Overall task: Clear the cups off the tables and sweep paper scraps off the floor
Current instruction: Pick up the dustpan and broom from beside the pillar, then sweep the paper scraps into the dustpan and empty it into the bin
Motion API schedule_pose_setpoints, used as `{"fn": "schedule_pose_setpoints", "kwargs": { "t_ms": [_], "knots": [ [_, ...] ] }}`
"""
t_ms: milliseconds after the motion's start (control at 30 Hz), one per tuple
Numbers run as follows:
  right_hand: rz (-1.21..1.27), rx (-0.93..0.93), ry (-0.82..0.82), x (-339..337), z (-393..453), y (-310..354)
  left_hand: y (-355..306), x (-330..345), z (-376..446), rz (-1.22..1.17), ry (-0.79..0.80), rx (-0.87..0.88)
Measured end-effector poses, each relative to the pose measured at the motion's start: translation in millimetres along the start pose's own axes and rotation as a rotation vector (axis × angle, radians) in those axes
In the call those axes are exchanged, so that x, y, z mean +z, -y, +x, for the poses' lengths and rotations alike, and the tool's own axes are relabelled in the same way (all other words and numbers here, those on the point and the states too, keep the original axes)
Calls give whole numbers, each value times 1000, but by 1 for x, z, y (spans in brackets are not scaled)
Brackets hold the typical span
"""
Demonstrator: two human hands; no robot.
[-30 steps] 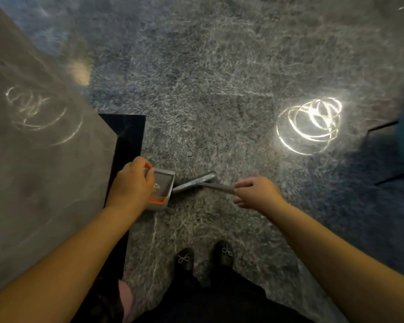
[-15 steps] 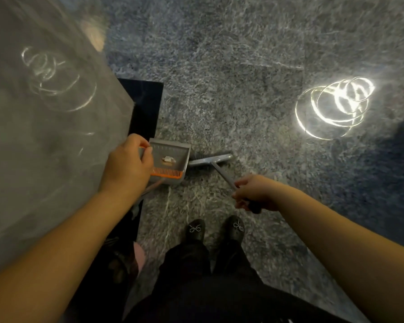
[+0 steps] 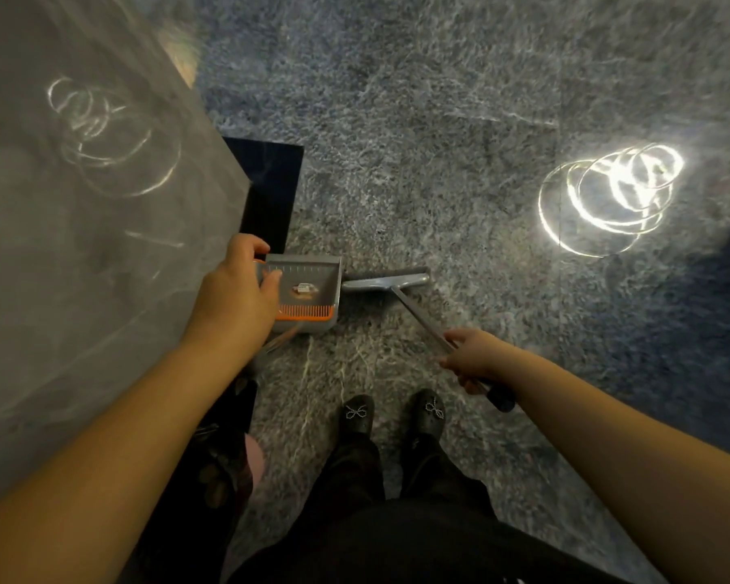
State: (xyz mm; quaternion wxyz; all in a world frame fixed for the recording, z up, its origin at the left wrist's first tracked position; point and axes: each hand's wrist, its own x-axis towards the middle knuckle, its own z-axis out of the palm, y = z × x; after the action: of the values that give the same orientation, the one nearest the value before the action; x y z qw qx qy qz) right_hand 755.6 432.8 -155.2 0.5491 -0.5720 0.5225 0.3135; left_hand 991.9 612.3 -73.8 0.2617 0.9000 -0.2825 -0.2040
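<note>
A grey dustpan (image 3: 308, 271) with an orange comb edge stands on the grey carpet beside the table. A small paper scrap (image 3: 304, 288) lies inside it. My left hand (image 3: 237, 290) grips the dustpan's handle at its left side. A grey broom (image 3: 386, 281) has its head on the carpet just right of the dustpan's mouth. My right hand (image 3: 475, 358) holds the broom's thin handle low down, near its dark grip end. No cups are in view.
A glossy grey table top (image 3: 81, 225) fills the left side, with its dark base (image 3: 270, 191) under the edge. My two black shoes (image 3: 393, 413) stand just behind the dustpan. A bright light reflection (image 3: 607, 200) lies on the carpet at the right.
The broom head has swung from pointing at the dustpan to lying sideways beside its mouth. My right hand has drawn back and down the handle. The scrap now shows inside the dustpan.
</note>
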Motion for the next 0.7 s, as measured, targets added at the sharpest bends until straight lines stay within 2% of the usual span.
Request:
{"fn": "schedule_pose_setpoints", "kwargs": {
  "t_ms": [133, 300, 467, 700],
  "knots": [
    [90, -8, -58, -10, -12, -11, -8, -7, 3, 38, -96, 21],
    [284, -18, -121, -16, -27, -29, -32, -9, 10, 54, -73, 110],
    [462, -58, -196, -15, -45, -55, -61, 6, 14, 79, 39, 248],
    [686, -72, -342, -1, -90, -101, -119, 49, 1, 186, 282, 507]
  ]
}}
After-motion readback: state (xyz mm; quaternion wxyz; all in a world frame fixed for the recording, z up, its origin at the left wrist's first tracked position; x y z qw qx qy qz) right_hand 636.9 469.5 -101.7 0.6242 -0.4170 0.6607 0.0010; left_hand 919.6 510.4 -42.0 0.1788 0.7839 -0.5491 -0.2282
